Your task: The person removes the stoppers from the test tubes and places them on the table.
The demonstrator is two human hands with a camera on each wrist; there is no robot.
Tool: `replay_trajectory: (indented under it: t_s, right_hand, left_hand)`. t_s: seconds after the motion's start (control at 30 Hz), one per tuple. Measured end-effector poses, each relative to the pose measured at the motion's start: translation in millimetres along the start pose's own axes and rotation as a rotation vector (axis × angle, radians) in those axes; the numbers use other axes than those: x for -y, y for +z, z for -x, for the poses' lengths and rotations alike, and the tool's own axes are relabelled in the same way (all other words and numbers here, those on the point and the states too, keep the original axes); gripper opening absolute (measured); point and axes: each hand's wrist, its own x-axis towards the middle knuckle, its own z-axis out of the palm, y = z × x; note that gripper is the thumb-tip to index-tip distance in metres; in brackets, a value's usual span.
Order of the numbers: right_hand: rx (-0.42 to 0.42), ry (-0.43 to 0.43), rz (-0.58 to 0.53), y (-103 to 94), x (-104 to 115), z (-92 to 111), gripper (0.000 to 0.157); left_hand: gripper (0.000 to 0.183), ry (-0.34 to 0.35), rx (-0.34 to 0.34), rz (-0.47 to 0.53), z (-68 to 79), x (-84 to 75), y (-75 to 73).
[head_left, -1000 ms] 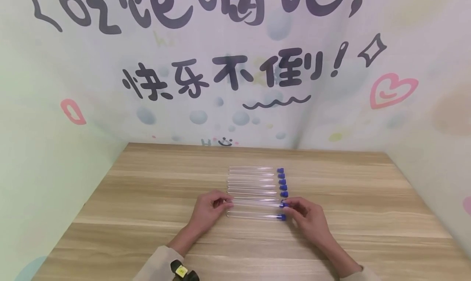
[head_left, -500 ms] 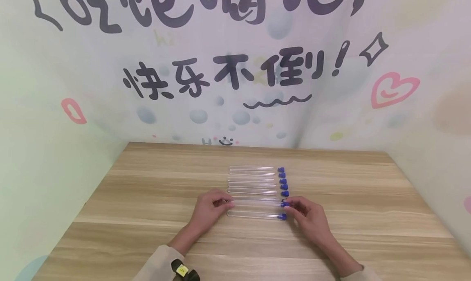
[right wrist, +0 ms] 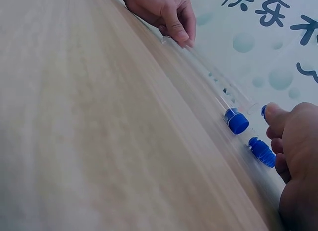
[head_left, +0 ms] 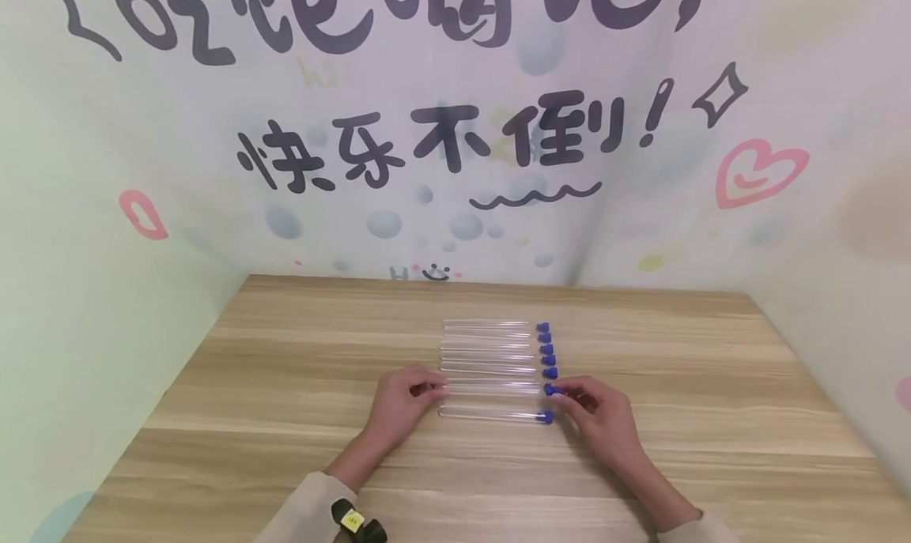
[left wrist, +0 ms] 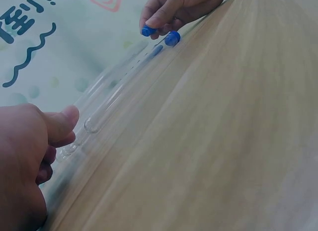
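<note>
My left hand (head_left: 402, 405) pinches the rounded end of a clear test tube (left wrist: 112, 77) between thumb and fingers. At the tube's other end, my right hand (head_left: 605, 420) pinches a small blue cap (left wrist: 148, 31). A narrow gap separates this cap from the tube's mouth in the right wrist view. Nearer the person, a test tube (head_left: 491, 414) lies on the table with a blue cap (right wrist: 237, 122) fitted in its end. The fingertips partly cover the held cap.
Beyond the hands, several uncapped test tubes (head_left: 487, 359) lie in a row on the wooden table (head_left: 285, 353). Several loose blue caps (head_left: 547, 349) line up beside their right ends. A printed cloth backdrop (head_left: 398, 227) rises behind the table's far edge.
The held tube and cap have shifted slightly away from the person, towards the row. The cap, earlier at the tube's mouth, now sits a little apart from it.
</note>
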Motion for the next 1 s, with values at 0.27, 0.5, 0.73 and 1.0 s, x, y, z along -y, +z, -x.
replay_trajectory:
  t_s: [0.27,0.5,0.73,1.0]
  right_hand:
    - [-0.014,0.038,0.066,-6.0,-4.6,0.8,0.022]
    - [0.029,0.103,0.084,-3.3,-4.5,0.1,0.024]
    - [0.040,0.146,0.092,-2.0,-3.7,-1.3,0.025]
    - [0.036,0.117,0.118,-2.5,-3.7,-0.9,0.023]
  left_hand:
    - [0.012,-0.007,-0.001,-0.014,2.0,3.4,2.9]
    - [0.013,-0.041,0.034,-0.009,1.5,1.0,-0.4]
    - [0.015,-0.024,0.057,-0.043,-0.4,1.8,-0.9]
    - [0.015,-0.035,0.100,-0.091,-1.6,2.3,1.5]
